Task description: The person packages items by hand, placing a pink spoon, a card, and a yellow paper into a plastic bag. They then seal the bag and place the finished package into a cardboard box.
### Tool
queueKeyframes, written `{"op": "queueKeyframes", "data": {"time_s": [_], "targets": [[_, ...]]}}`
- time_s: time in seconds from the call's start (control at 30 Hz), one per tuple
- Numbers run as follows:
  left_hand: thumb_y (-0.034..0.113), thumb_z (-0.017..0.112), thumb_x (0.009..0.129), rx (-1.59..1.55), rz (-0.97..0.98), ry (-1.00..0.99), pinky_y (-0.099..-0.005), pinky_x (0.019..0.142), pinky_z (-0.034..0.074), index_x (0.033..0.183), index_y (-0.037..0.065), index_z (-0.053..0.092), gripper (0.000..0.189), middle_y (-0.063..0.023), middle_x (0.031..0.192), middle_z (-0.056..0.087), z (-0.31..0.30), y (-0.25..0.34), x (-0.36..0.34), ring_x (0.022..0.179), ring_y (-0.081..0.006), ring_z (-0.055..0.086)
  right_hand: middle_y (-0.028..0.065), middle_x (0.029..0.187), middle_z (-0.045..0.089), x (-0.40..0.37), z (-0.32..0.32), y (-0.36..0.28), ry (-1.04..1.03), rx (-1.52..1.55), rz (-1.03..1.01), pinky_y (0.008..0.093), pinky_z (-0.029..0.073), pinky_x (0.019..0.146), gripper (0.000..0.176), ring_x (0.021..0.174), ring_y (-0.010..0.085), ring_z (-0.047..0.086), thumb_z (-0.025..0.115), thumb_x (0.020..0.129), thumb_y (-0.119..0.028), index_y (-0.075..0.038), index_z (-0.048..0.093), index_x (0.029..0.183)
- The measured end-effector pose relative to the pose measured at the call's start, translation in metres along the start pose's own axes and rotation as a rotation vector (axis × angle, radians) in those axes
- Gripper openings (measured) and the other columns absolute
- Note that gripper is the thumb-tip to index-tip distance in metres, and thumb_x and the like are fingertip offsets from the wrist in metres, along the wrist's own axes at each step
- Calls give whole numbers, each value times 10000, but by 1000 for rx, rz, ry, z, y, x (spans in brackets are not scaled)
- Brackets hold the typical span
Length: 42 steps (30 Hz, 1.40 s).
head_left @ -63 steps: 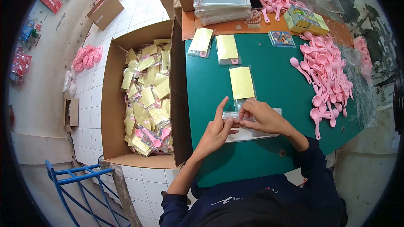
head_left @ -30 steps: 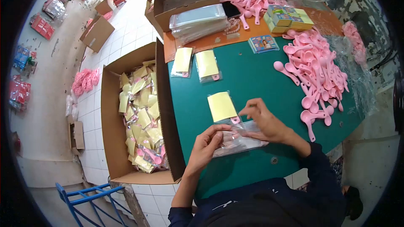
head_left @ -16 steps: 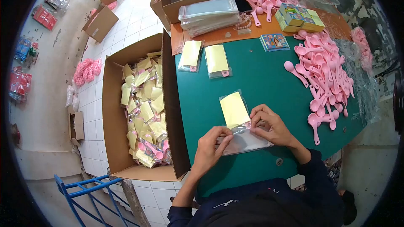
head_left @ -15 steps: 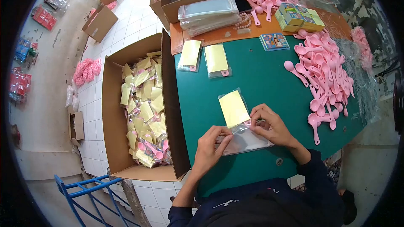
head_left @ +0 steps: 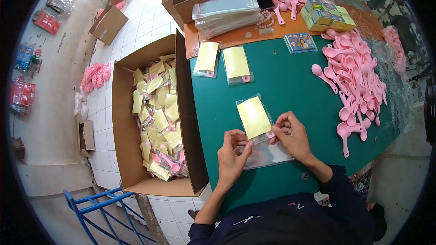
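In front of me a clear plastic bag [head_left: 268,109] holds a yellow card [head_left: 254,117], with the end of a pink spoon handle [head_left: 270,134] showing at its lower right. My left hand [head_left: 235,153] pinches the bag's lower left edge between thumb and fingers. At the opposite corner, beside the handle end, my right hand [head_left: 293,137] is closed on the bag. Beneath both hands lies a stack of flat clear bags [head_left: 268,154]. Two filled packets, a left one [head_left: 207,56] and a right one [head_left: 236,63], rest farther back on the green table [head_left: 290,81].
A big cardboard box [head_left: 129,154] of similar packets stands to the left. Pink spoons [head_left: 349,72] are heaped on the right. Behind are printed cards [head_left: 299,43], card bundles [head_left: 324,16] and stacked clear bags [head_left: 227,11]. A blue metal frame [head_left: 104,208] stands lower left.
The view has shifted slightly. My left hand has turned more upright at the bag's lower edge, and my right hand stays at the lower right corner.
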State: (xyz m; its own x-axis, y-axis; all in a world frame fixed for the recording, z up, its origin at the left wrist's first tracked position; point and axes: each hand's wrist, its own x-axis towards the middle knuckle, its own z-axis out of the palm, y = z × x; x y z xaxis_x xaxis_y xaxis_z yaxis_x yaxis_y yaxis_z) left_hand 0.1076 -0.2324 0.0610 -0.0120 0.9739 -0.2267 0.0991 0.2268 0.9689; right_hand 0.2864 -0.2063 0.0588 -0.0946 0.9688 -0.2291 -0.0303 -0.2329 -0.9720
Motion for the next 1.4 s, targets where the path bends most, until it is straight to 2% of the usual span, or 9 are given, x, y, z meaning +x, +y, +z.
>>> {"op": "queueKeyframes", "data": {"time_s": [0.17, 0.37, 0.47, 0.6, 0.7, 0.8, 1.03, 1.27, 1.4], "targets": [[35, 582, 865, 40, 2, -49, -206, 617, 479, 1062, -1, 524, 209, -42, 899, 568, -2, -1, 0, 768, -73, 550, 94, 786, 582, 0, -1, -2, -23, -60, -7, 246, 528, 577, 181, 673, 137, 635, 521, 888, -22, 42, 508, 1058], [13, 574, 848, 256, 205, -77, -217, 642, 492, 1254, 45, 487, 417, -83, 1116, 562, -9, 18, 12, 813, -104, 557, 103, 960, 586, 7, -5, -6, -111, -147, -39, 237, 524, 628, 361, 763, 117, 618, 512, 888, -19, -7, 487, 1248], [49, 592, 835, 291, 376, 15, -299, 693, 517, 1221, 51, 513, 394, -118, 1211, 528, -15, 41, 47, 924, -189, 589, 122, 1056, 565, 25, -7, -39, -5, -165, -375, 256, 514, 671, 373, 859, 155, 611, 535, 869, -29, -13, 493, 1240], [93, 627, 809, 785, 692, 135, -386, 770, 497, 1126, 40, 546, 331, -157, 1131, 543, -24, 43, 59, 959, -315, 585, 193, 1087, 530, 31, -97, -40, 373, -1222, -580, 382, 453, 818, 395, 952, 337, 556, 593, 777, -18, -15, 520, 1165], [118, 650, 784, 639, 502, -366, -383, 783, 476, 1028, 52, 566, 266, -160, 1038, 546, 4, 29, 36, 955, -341, 563, 193, 1004, 530, 19, -146, -25, 534, -1329, -340, 420, 434, 791, 322, 930, 366, 530, 606, 736, 11, -11, 531, 1048], [127, 665, 765, 824, 659, -395, -360, 731, 481, 981, 65, 571, 244, -132, 1001, 549, 34, 9, 29, 952, -297, 570, 172, 935, 534, 23, -168, -6, 452, -1260, -388, 417, 421, 768, 241, 903, 351, 530, 603, 728, 19, -5, 523, 954], [122, 668, 757, 645, 488, -457, -356, 670, 493, 921, 50, 549, 215, -98, 857, 635, 26, 11, 41, 782, -264, 634, 165, 881, 520, 34, -172, -8, 449, -1288, -506, 415, 416, 759, 183, 820, 331, 522, 614, 756, -54, 2, 542, 915], [74, 628, 809, 426, 557, -421, -318, 717, 508, 849, 25, 489, 153, -120, 896, 660, 18, 21, 37, 838, -229, 657, 159, 891, 562, 34, -167, -16, 524, -1137, -345, 376, 448, 703, 191, 803, 303, 559, 586, 812, -79, 17, 556, 974], [16, 577, 835, 34, 226, -506, -281, 705, 507, 839, 28, 399, 179, -122, 865, 678, 12, 22, 38, 829, -178, 661, 134, 837, 582, 14, -132, -47, 572, -879, -428, 317, 470, 637, 142, 731, 216, 584, 547, 860, -81, 25, 571, 951]]}}
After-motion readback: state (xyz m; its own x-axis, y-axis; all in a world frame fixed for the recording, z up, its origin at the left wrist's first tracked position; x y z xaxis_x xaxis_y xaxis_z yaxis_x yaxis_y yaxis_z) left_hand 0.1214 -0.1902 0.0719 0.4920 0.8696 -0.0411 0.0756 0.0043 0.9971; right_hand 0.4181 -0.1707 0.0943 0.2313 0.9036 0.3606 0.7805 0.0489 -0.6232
